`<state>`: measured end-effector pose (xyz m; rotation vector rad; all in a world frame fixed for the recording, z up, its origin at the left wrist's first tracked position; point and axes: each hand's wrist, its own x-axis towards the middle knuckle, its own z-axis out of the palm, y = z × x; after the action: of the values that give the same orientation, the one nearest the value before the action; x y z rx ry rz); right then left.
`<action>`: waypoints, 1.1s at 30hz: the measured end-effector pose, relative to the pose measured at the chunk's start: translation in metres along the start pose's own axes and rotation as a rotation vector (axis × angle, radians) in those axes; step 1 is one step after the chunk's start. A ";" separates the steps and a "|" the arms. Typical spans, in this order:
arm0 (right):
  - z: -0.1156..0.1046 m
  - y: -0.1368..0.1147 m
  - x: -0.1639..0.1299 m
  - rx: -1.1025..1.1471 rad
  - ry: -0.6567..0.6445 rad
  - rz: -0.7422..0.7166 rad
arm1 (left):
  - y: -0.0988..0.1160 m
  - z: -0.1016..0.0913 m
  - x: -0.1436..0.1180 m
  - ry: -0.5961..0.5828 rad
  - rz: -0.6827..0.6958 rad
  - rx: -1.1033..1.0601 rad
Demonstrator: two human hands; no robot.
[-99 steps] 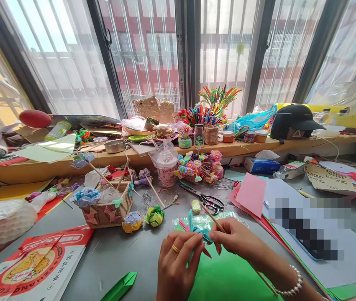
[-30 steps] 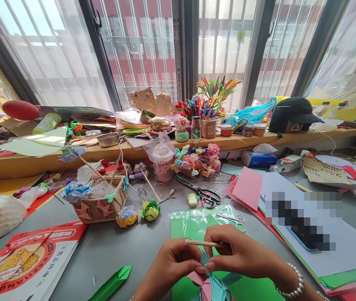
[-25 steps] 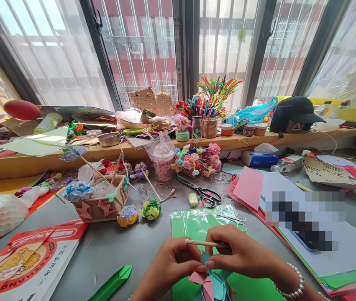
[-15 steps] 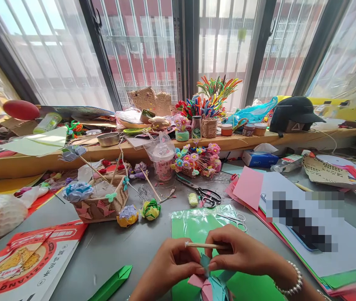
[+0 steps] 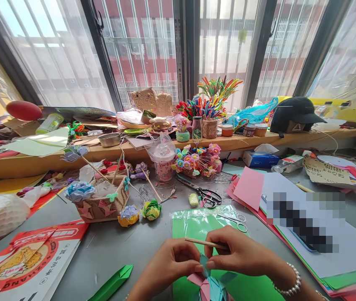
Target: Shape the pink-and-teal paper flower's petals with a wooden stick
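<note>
Both hands' grip on paper flower [image 5: 211,286], basket [image 5: 101,207] holding paper flowers

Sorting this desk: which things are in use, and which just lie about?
In use: left hand, right hand, thin wooden stick, pink-and-teal folded paper flower.
Lying about: black-handled scissors, green folded paper strip, woven brown basket.
</note>
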<state>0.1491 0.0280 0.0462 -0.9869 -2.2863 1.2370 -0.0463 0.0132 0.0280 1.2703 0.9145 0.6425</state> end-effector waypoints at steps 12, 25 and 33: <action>0.009 0.000 0.006 -0.170 0.145 0.041 | -0.002 -0.002 0.003 0.132 -0.003 0.225; 0.016 0.011 0.009 -0.314 0.248 -0.035 | 0.003 -0.003 0.003 0.187 0.084 0.342; 0.016 0.009 0.011 -0.346 0.313 -0.086 | 0.008 0.002 0.002 0.281 0.207 0.445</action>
<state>0.1352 0.0297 0.0299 -1.0943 -2.2994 0.6094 -0.0430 0.0155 0.0353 1.7163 1.2122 0.8237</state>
